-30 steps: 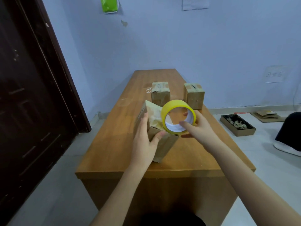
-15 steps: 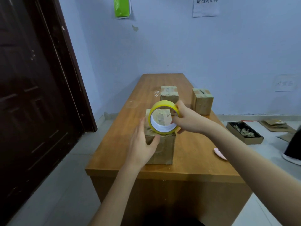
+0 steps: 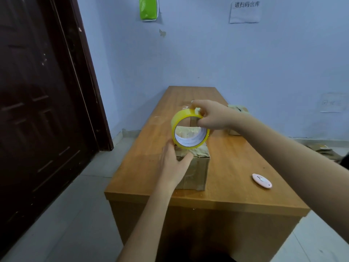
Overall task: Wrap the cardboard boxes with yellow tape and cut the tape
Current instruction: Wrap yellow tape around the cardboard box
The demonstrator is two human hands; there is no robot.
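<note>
Tape roll point(image 3: 189, 129) above box point(image 3: 196, 167) top edge

Left hand point(image 3: 174, 163) open, thumb spread; right hand point(image 3: 211, 118) raised, fingers in pinching grip.

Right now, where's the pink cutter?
The pink cutter lies on the table, to the right of the near box, close to the front edge.
</note>
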